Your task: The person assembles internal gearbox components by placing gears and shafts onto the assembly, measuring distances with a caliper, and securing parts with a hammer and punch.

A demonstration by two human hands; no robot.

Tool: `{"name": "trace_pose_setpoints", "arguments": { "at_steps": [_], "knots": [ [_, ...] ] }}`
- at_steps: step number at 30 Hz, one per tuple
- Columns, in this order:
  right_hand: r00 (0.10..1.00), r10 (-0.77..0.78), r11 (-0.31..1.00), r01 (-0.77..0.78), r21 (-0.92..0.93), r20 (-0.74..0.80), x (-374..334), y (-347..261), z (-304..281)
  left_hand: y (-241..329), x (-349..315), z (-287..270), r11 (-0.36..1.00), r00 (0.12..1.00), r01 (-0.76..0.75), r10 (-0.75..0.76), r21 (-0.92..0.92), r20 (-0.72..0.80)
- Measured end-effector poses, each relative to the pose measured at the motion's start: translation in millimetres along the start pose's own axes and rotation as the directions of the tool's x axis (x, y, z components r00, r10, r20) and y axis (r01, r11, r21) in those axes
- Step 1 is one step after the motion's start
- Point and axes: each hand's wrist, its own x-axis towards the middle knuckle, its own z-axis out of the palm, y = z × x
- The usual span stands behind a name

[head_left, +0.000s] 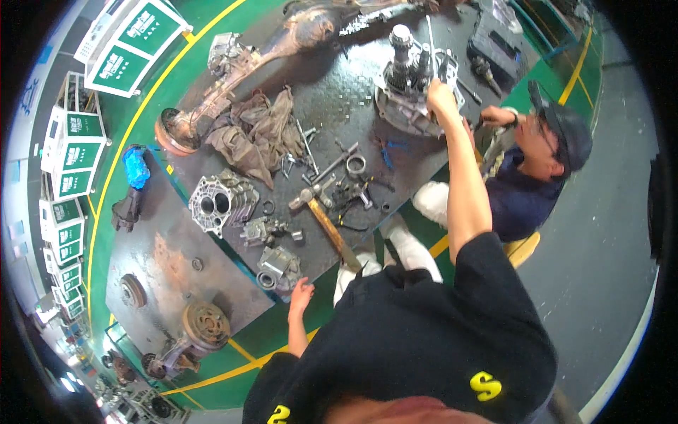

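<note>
My right arm stretches out to a partly open gearbox [413, 124] on the far right of the bench, its gear shafts [404, 60] standing upright in the metal housing. At the near side of these gears, my right hand [441, 100] is closed around something, partly hidden by the fingers. A thin rod [429, 42] stands up just beyond it. My left hand [301, 297] hangs by the near bench edge, fingers apart and nothing in them. Nearest to it is a small aluminium housing [279, 268]. A wooden-handled hammer [325, 222] lies between my arms.
A person [533, 162] in a dark cap crouches right of the gearbox, one hand [498, 116] near it. On the bench lie an axle [240, 74], rags [258, 134], a gearbox case [222, 203], pliers [351, 225] and a tool case [498, 46]. A brake drum [206, 324] sits left.
</note>
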Motion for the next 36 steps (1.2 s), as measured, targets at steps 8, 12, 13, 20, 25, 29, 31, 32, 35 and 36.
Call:
{"name": "trace_pose_setpoints", "arguments": {
  "at_steps": [8, 12, 13, 20, 25, 29, 31, 32, 35, 36],
  "knots": [
    [0.997, 0.040, 0.990, -0.048, 0.136, 0.064, -6, 10, -2, 2, -4, 3, 0.998, 0.999, -0.035, 0.036, -0.049, 0.015],
    [0.754, -0.560, 0.822, 0.453, -0.344, -0.344, -1, 11, 7, 6, -3, 5, 0.999, 0.999, 0.027, -0.028, 0.035, 0.020],
    [0.942, -0.286, 0.957, 0.273, -0.095, -0.177, 2, 9, 6, 6, -3, 5, 0.999, 0.999, 0.026, -0.027, 0.038, 0.026],
    [0.976, 0.156, 0.986, -0.163, 0.034, 0.153, 0, 0, -9, 0, -2, 3, 1.000, 0.999, 0.030, -0.030, 0.009, 0.016],
    [0.975, -0.171, 0.985, 0.169, -0.027, -0.142, -11, 29, 6, -4, 5, 8, 0.999, 0.999, 0.039, -0.039, -0.014, 0.010],
    [0.981, -0.183, 0.983, 0.181, -0.031, -0.068, -13, 67, 5, -4, 6, 10, 0.999, 0.999, 0.042, -0.042, 0.011, -0.007],
    [0.948, -0.317, 0.945, 0.314, -0.088, -0.021, -16, 78, -1, -2, 8, 9, 1.000, 1.000, 0.024, -0.024, -0.015, 0.010],
    [0.926, -0.371, 0.926, 0.363, -0.105, -0.073, -19, 80, -3, 0, 9, 8, 0.998, 0.998, 0.059, -0.059, -0.015, 0.005],
    [0.996, -0.032, 0.994, 0.023, 0.103, 0.086, -54, 75, 2, 10, 13, 5, 0.995, 0.999, 0.046, -0.047, 0.086, 0.007],
    [0.991, -0.035, 0.961, -0.002, 0.278, 0.127, -71, 75, 0, 14, 15, 4, 0.998, 0.998, 0.050, -0.051, 0.050, 0.023]
  ]
}}
